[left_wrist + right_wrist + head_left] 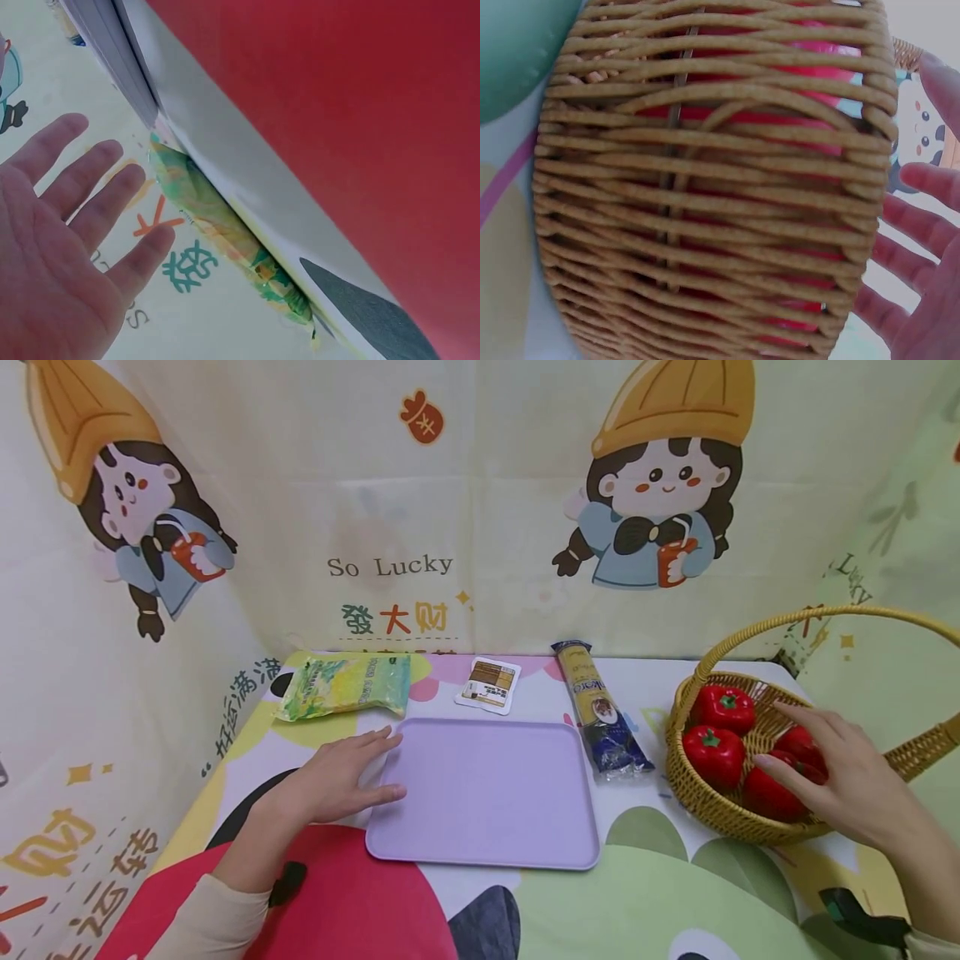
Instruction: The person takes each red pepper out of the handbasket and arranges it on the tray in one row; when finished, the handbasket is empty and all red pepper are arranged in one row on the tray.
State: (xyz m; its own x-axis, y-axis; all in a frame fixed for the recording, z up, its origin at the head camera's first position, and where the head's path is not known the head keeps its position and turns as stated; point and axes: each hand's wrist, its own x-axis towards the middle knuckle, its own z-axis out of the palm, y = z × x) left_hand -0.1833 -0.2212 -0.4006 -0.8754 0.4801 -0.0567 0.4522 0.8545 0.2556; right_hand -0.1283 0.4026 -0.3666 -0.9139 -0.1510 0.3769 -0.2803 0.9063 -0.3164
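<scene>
"What is met first, at the far left?"

"Pale wall cloth (67,693), by which the side is enclosed; a cartoon figure (142,493) in an orange hat is printed on it, with lettering below."

"And the surface?"

"It is covered by a tablecloth (337,902) printed in red, white, green and yellow. At the back left a green-and-yellow packet (347,687) is laid."

"How is the left hand (341,781) placed?"

"At the left edge of the lilac tray (482,793), its fingers stretched and released. Whether the tray is touched cannot be told."

"In the middle?"

"The tray is laid flat on the cloth. Behind it a small brown-and-white packet (489,685) is set near the back wall, where 'So Lucky' is printed."

"Further right?"

"A long yellow-and-blue packet (603,714) is laid aslant. Beside it a wicker basket (678,777) is stood upright, with red peppers (712,758) held inside."

"And the right hand (855,781)?"

"It is held over the basket's right side, fingers extended, nothing gripped. Beyond, the same pale cloth is hung."
</scene>
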